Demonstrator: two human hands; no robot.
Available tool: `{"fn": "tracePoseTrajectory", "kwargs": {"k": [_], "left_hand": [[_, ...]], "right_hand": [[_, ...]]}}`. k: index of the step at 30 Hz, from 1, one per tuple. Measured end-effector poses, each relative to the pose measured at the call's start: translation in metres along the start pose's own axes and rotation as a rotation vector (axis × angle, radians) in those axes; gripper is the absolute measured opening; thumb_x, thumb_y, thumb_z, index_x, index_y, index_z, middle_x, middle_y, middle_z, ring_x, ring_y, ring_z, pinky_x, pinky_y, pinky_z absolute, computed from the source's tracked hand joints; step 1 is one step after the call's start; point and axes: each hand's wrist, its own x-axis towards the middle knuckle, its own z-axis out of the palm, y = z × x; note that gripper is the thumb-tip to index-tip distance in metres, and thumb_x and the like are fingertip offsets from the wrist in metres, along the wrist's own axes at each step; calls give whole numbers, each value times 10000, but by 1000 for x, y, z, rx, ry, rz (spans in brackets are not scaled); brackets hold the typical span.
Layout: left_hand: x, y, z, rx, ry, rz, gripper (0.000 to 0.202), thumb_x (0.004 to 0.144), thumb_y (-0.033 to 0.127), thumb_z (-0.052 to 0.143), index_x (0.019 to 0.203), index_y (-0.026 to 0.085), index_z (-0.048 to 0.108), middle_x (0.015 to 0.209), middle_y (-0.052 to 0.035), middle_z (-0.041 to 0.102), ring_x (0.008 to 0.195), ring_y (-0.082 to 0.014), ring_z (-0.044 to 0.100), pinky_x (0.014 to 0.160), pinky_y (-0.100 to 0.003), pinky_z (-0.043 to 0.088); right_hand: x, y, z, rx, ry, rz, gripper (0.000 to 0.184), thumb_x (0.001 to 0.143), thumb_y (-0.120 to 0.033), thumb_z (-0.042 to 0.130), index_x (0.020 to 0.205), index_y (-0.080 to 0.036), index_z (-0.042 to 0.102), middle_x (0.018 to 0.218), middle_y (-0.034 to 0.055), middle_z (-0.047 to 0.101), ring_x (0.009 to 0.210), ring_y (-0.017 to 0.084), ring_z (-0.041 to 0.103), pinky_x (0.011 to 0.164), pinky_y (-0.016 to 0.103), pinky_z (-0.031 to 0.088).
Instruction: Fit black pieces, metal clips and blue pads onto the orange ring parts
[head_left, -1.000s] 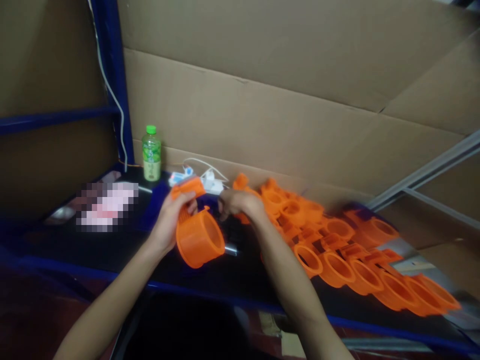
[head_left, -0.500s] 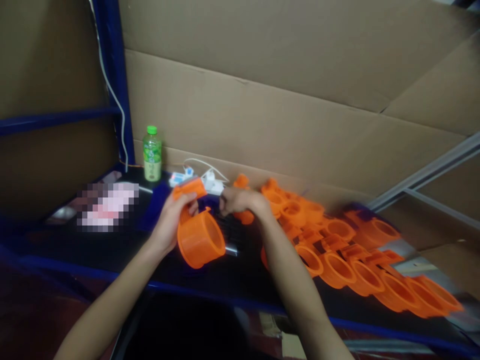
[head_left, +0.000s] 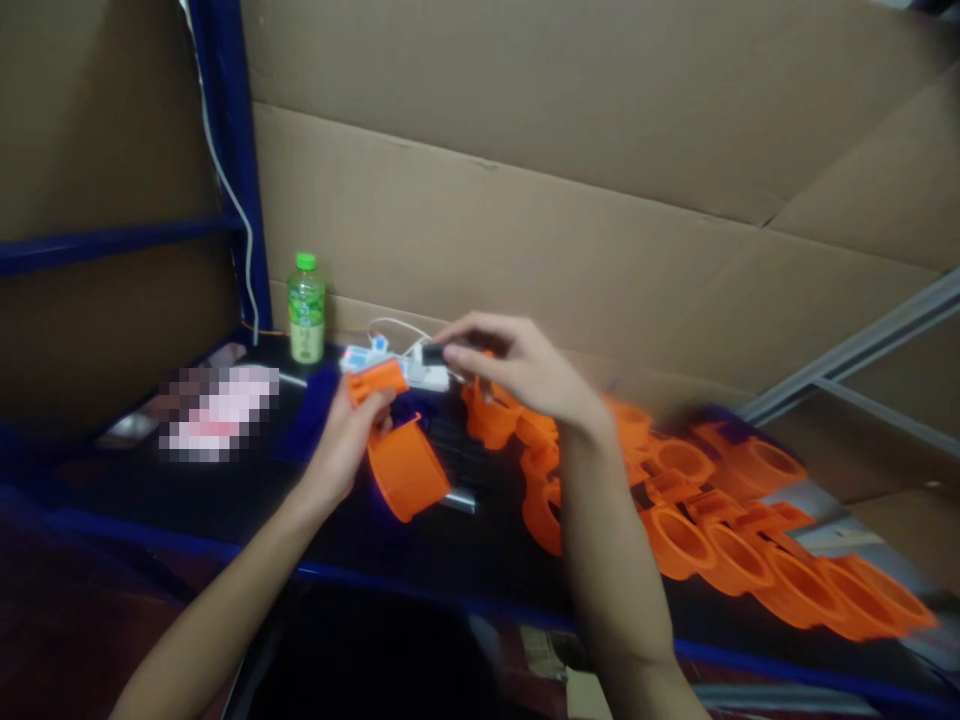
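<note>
My left hand (head_left: 346,428) is closed round the upper block of an orange plastic part, whose wide cup-like ring (head_left: 409,470) hangs below the fingers. My right hand (head_left: 517,365) is raised to the right of it, thumb and fingers pinching a short black cylindrical piece (head_left: 433,354). A gap separates that piece from the orange part. Below, between the hands, several dark slender pieces (head_left: 465,455) lie on the black tabletop, too blurred to name. My right forearm covers some of the orange parts behind it.
Several similar orange parts (head_left: 679,540) stand in rows on the right of the table. A white power strip (head_left: 431,376) with plugs lies at the back, near a green-capped bottle (head_left: 306,310). A cardboard wall (head_left: 525,210) rises behind; a blue frame post (head_left: 229,150) stands left.
My right hand has risen from the dark pieces on the table, and a black cylindrical piece now shows in its fingers. The orange part in my left hand has turned and shifted slightly.
</note>
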Motion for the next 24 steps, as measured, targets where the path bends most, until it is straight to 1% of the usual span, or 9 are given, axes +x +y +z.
{"fn": "tracePoseTrajectory", "kwargs": {"k": [3, 6, 8, 12, 16, 18, 20, 22, 24], "left_hand": [[-2, -3, 0, 71, -19, 14, 314, 776, 286, 755, 1018, 215, 568, 679, 54, 520, 553, -100, 471, 559, -239, 388], [-4, -4, 1, 129, -47, 15, 363, 782, 299, 764, 1075, 220, 565, 734, 41, 565, 587, -106, 501, 590, -247, 411], [-6, -5, 3, 147, -65, 20, 374, 786, 307, 764, 1087, 227, 556, 755, 41, 578, 605, -108, 519, 608, -248, 423], [-7, -8, 3, 122, -95, 4, 360, 800, 339, 751, 1073, 229, 544, 729, 49, 567, 598, -107, 513, 605, -246, 417], [-8, -7, 2, 70, -108, -15, 308, 816, 332, 729, 1029, 229, 532, 711, 52, 559, 592, -110, 508, 603, -250, 418], [-8, -3, 3, 12, -119, -19, 291, 821, 336, 723, 1016, 223, 539, 716, 47, 558, 600, -110, 512, 611, -250, 427], [-8, 2, 6, -107, -124, -59, 272, 830, 379, 706, 976, 214, 546, 694, 43, 539, 587, -108, 500, 604, -248, 432], [-7, 7, 8, -216, -97, -100, 285, 847, 449, 670, 925, 199, 559, 659, 32, 525, 576, -113, 496, 574, -242, 427], [-6, 11, 9, -270, -54, -130, 305, 857, 481, 648, 874, 186, 573, 617, 25, 507, 558, -115, 486, 528, -227, 406]], "right_hand": [[1, -7, 12, -119, 31, -103, 239, 908, -342, 673, 1075, -176, 710, 884, 18, 686, 689, 107, 543, 626, 236, 417], [5, -4, 23, -221, 73, -119, 185, 876, -284, 714, 1014, -161, 699, 794, -4, 640, 676, 108, 512, 639, 240, 396], [8, -2, 29, -261, 90, -145, 147, 857, -246, 731, 969, -159, 694, 793, -7, 620, 679, 108, 508, 656, 240, 402], [11, -3, 42, -284, 142, -204, 117, 825, -184, 755, 921, -170, 689, 913, 12, 612, 748, 113, 538, 728, 245, 434], [11, -10, 51, -303, 192, -205, 116, 823, -147, 741, 914, -173, 674, 920, 18, 622, 775, 125, 558, 752, 257, 446], [9, -14, 52, -288, 197, -218, 114, 840, -133, 713, 941, -168, 677, 939, 28, 645, 779, 126, 575, 762, 264, 460], [7, -17, 50, -239, 193, -226, 129, 865, -120, 671, 984, -169, 683, 975, 35, 673, 793, 125, 600, 771, 267, 478], [6, -17, 46, -150, 160, -223, 157, 896, -130, 627, 1031, -178, 688, 1031, 38, 698, 826, 128, 627, 759, 262, 498], [8, -12, 42, -27, 108, -205, 183, 937, -177, 576, 1085, -188, 684, 1091, 45, 710, 863, 137, 652, 718, 254, 517]]}}
